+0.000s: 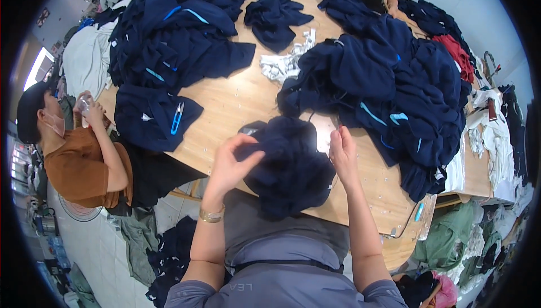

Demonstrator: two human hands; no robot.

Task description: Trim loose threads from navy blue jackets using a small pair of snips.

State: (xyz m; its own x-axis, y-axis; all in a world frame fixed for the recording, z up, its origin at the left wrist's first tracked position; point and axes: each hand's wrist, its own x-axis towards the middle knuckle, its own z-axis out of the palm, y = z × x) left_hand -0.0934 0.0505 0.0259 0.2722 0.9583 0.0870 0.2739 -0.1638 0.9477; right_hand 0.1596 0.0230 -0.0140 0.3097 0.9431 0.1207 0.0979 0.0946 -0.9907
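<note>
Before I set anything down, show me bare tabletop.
Mostly bare wood lies between the left navy pile and right navy pile, beyond the left hand; another patch lies right of the right hand, nearer than the right pile. Crowded: both piles.

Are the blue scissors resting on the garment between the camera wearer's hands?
No, the blue scissors lie on another navy garment, left of the bundled garment between the left grip and right grip.
</note>
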